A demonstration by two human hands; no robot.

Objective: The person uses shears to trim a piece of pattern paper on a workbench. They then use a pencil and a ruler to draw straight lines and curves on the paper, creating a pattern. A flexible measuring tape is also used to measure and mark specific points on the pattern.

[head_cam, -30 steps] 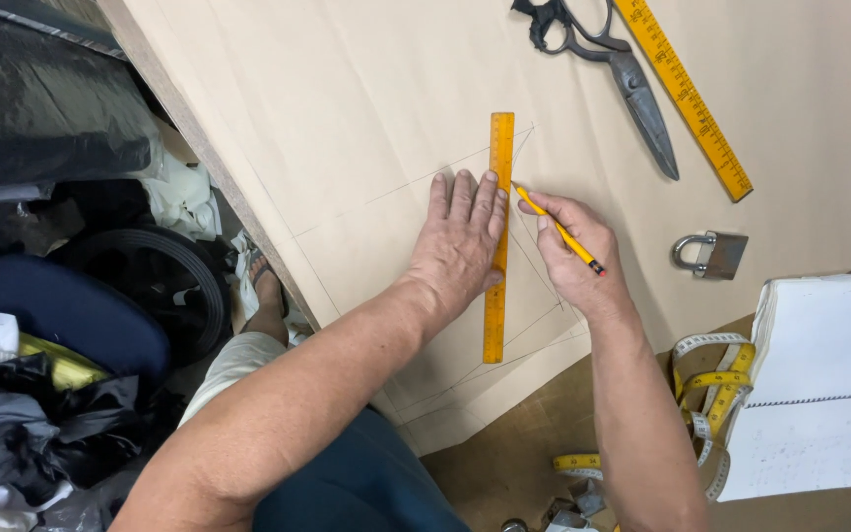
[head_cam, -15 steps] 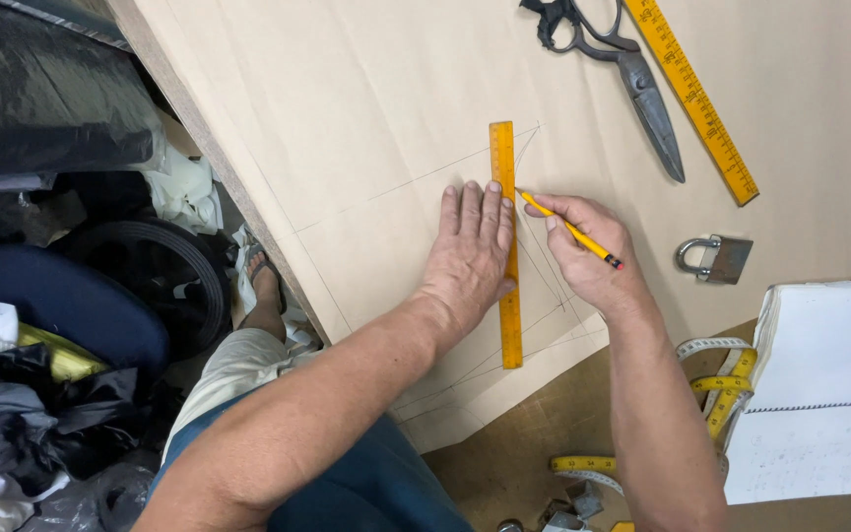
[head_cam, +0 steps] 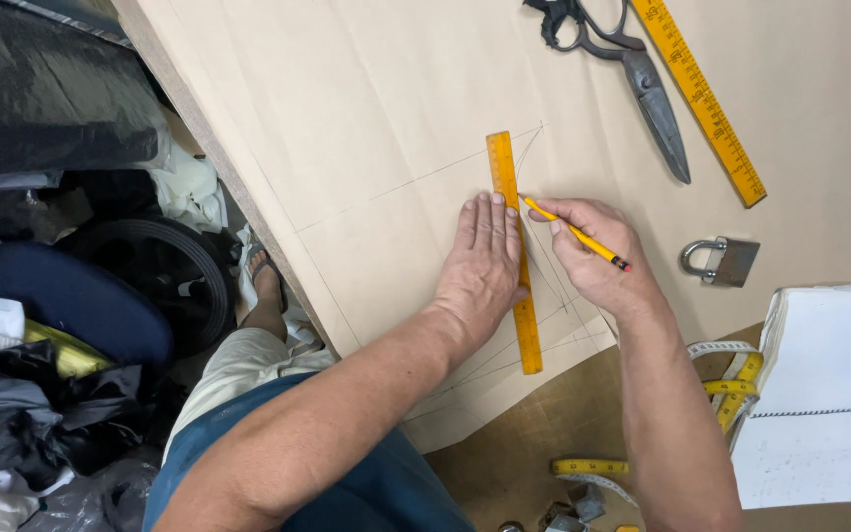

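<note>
Across the bench (head_cam: 504,473) lies a large sheet of tan pattern paper (head_cam: 366,118), covering most of the top and marked with thin pencil lines; its lower edge runs diagonally, leaving bare brown wood at five o'clock. At nine o'clock, off the bench edge, bundles of dark fabric (head_cam: 41,108) and a dark blue rounded seat (head_cam: 71,296) crowd the floor. At four o'clock a white spiral notebook (head_cam: 829,394) rests on the bench corner, with a yellow measuring tape (head_cam: 731,379) coiled just beside it.

At one o'clock a long yellow ruler (head_cam: 701,99) lies slantwise on the paper, and heavy dark tailor's shears (head_cam: 632,69) lie just beside it, on its nine o'clock side. A shorter yellow ruler (head_cam: 514,251) lies near the middle of the sheet, running almost from twelve to six o'clock.

The left hand (head_cam: 485,261) is open and flat, palm down, fingers together, pressing on the paper and on the short ruler's left edge. The right hand (head_cam: 598,251) is closed around a yellow pencil (head_cam: 573,233), its tip touching the paper at the ruler's right edge, its dark end pointing toward four o'clock. At three o'clock from that hand a small metal padlock (head_cam: 721,261) lies on the paper.
</note>
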